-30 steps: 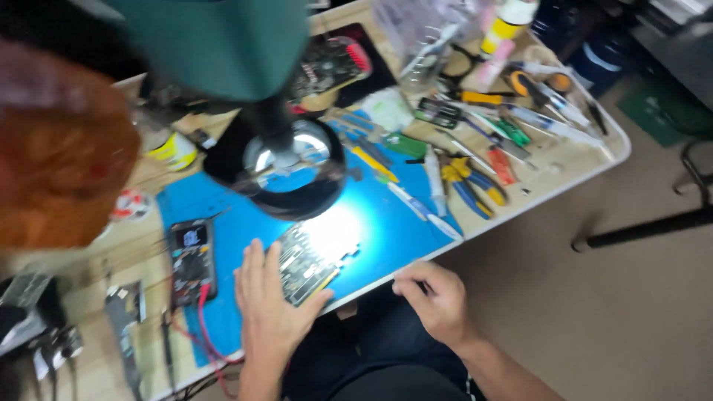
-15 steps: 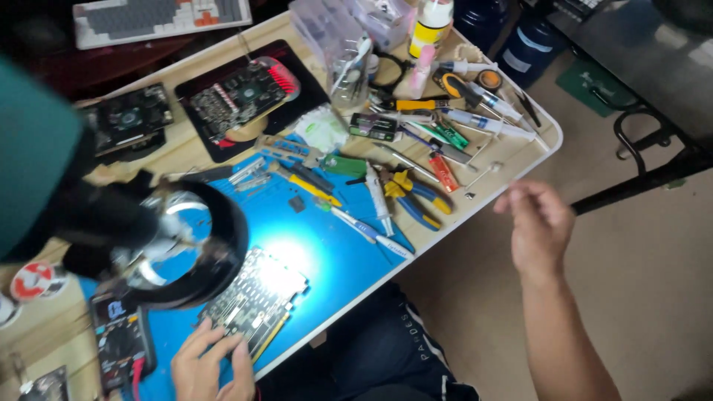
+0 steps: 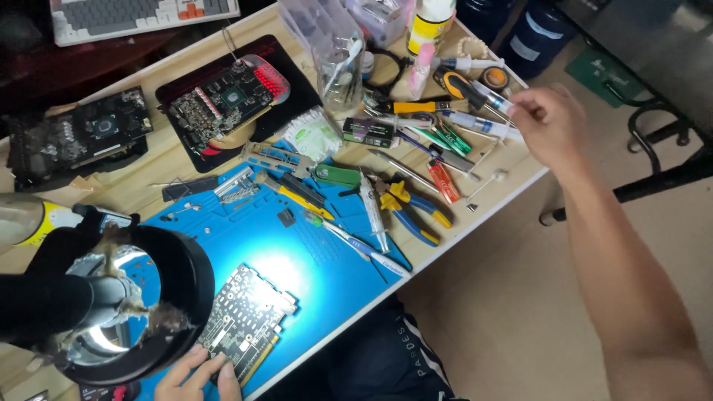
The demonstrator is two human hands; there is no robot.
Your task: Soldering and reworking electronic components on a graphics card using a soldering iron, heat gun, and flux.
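My left hand [image 3: 199,377] rests at the bottom edge of the view, its fingers touching the near end of a small green circuit board [image 3: 247,321] that lies on a blue work mat [image 3: 297,252]. My right hand [image 3: 549,122] reaches out over the right end of the table, its fingertips at a pile of pens, syringes and screwdrivers [image 3: 475,104]. Whether those fingers hold anything I cannot tell. A round magnifier lamp [image 3: 126,304] on a black arm hangs over the mat's left part.
Yellow-handled pliers [image 3: 408,208], tweezers and a red tube [image 3: 444,182] lie near the table's front edge. A graphics card [image 3: 223,96] on a dark tray, a second card [image 3: 82,137], a clear jar [image 3: 338,63], a yellow-labelled bottle [image 3: 429,26] and a keyboard [image 3: 141,15] stand farther back.
My right hand has moved from the table's near edge out to the tool pile at the right end. The view swung right. My left hand stays on the circuit board.
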